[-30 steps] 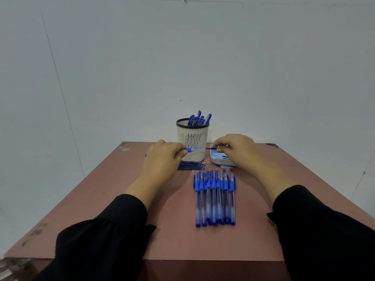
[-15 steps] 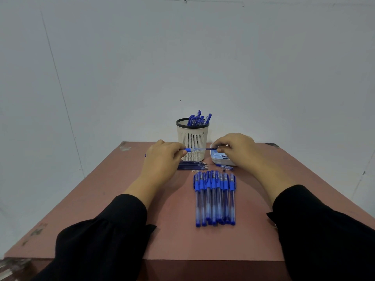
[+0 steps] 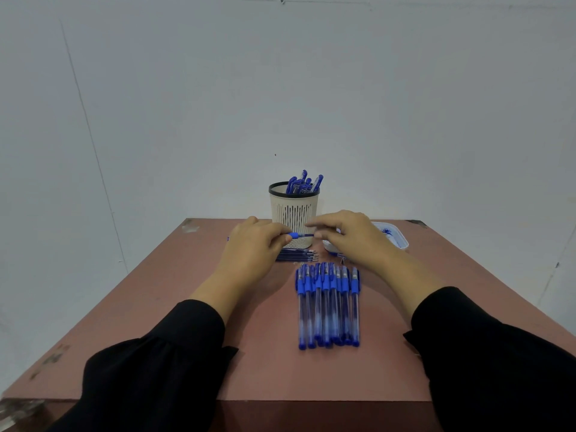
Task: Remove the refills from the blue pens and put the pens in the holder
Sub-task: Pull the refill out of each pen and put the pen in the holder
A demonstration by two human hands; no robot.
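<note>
A: Pen (image 3: 293,235) sits level in front of the holder (image 3: 294,213), its barrel wrapped in the left hand (image 3: 254,244); the right hand (image 3: 349,236) pinches the refill (image 3: 307,235) poking out.

B: I'd keep that left grip firm and draw the refill straight along the barrel, no bending.

A: Then lay it with the loose refills (image 3: 297,255) on the counter (image 3: 174,307).

B: Yes; the waiting pens (image 3: 328,304) lie just nearer.

A reddish-brown table (image 3: 174,307) fills the near and middle ground, its surface matte, with worn pale patches at the far left corner and along the near left edge. Behind it rises a plain pale grey wall (image 3: 374,104), evenly lit, with thin seams running down at left.
</note>
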